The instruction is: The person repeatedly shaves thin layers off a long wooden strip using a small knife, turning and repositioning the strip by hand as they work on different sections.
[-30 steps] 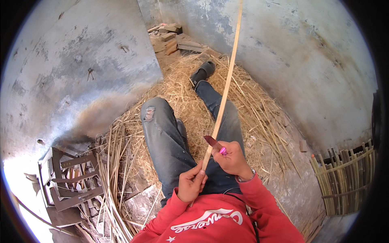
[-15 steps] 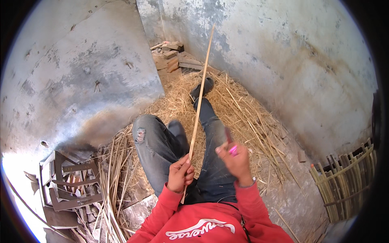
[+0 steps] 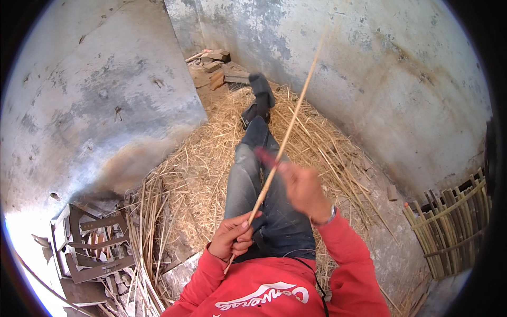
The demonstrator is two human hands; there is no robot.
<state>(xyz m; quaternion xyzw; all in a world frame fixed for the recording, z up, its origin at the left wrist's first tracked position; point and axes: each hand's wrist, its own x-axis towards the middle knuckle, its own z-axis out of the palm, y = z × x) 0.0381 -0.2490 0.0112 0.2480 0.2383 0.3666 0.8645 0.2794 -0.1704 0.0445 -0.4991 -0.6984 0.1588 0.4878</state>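
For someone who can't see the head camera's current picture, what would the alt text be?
A person in a red top holds a long, thin pale strip in the left hand, while the motion-blurred right hand has a reddish tool at it. Jeans-clad legs stretch over straw-like shavings between stained walls.

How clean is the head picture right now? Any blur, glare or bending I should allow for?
Head view: the right hand and its knife are motion-blurred; the left hand looks sharper; the far end of the bamboo strip fades against the pale wall; glare whites out the lower left, beside the brown frame; fisheye bends straight edges near the black rim.
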